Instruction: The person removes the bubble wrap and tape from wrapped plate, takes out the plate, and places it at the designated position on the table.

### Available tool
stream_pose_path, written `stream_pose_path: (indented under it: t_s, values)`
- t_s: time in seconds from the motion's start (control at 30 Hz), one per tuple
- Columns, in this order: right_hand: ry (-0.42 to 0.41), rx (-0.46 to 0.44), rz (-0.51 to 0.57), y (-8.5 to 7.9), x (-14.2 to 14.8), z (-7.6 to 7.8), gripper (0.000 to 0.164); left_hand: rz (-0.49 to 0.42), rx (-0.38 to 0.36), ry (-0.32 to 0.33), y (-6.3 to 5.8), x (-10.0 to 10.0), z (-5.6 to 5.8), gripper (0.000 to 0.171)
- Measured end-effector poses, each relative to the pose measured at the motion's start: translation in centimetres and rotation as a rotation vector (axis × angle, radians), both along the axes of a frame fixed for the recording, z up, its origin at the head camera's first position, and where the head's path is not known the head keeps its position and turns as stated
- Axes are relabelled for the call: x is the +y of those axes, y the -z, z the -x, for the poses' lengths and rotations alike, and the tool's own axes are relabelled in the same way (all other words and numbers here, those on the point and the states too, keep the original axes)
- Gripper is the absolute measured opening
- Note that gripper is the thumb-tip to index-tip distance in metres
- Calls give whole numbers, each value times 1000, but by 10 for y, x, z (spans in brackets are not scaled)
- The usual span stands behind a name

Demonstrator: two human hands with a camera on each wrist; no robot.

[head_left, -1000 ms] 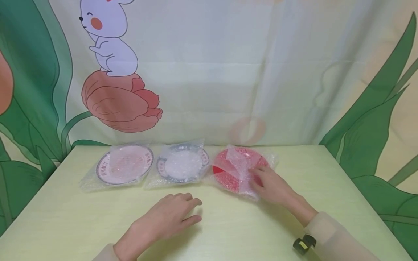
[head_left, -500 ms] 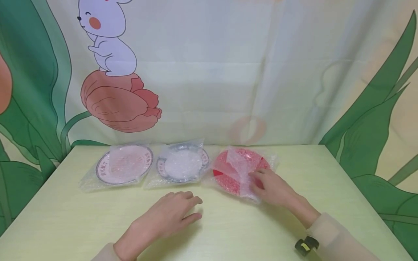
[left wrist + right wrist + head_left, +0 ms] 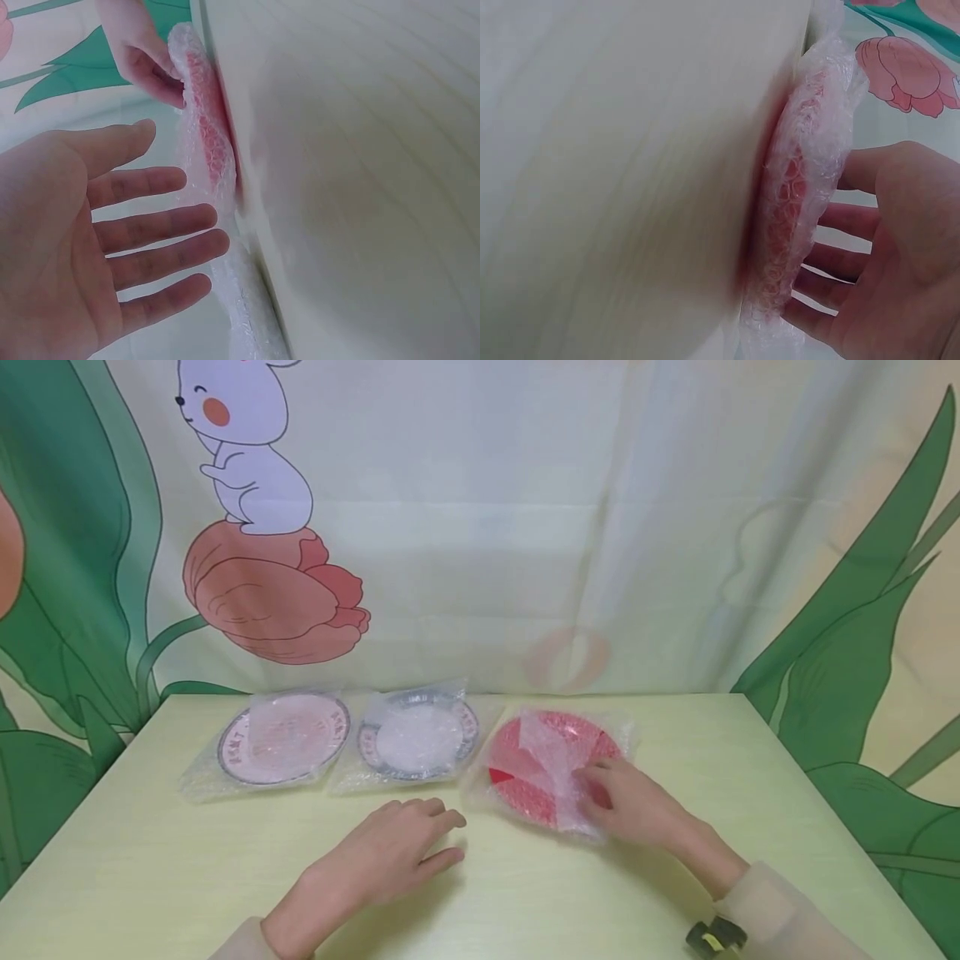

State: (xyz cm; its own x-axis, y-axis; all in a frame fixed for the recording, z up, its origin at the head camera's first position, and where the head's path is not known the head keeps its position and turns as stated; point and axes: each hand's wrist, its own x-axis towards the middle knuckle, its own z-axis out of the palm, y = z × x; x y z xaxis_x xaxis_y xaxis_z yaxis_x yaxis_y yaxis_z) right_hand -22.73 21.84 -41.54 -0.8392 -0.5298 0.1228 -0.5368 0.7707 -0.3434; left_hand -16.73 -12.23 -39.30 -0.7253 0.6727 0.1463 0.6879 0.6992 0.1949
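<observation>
A red plate [image 3: 525, 797] in bubble wrap lies on the table at the right of the row. My right hand [image 3: 637, 806] touches its right part from above, thumb and fingertips spread on the wrap. The right wrist view shows the wrapped plate [image 3: 787, 195] edge-on, with the fingers [image 3: 840, 259] meeting its upper face. My left hand [image 3: 382, 860] hovers over the table, holding nothing; its fingers [image 3: 165, 225] are spread and nearly straight in the left wrist view.
Two more bubble-wrapped plates lie to the left: a white one with a grey-blue rim [image 3: 420, 735] and a pinkish-white one with red lettering [image 3: 285, 739]. Behind the table [image 3: 525, 902] hangs a printed curtain [image 3: 480, 568]. A small black object [image 3: 716, 937] is beside the right sleeve.
The red plate has slid a little toward the front of the table, together with my right hand. My left hand and the other two plates have stayed nearly where they were.
</observation>
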Motion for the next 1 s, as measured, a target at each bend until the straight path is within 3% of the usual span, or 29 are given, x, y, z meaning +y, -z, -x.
stream_pose_path:
  t_s: [0.23,0.53,1.0]
  values:
    - [-21,-20,7,-2,2,-7,37,-41,27,11,-2,2,1,28]
    - [-20,-77,-19,-6,3,-14,39,-90,135,38,-3,5,4,23]
    - [-121,-76,-20,-7,4,-23,40,-88,135,32,-5,7,5,22]
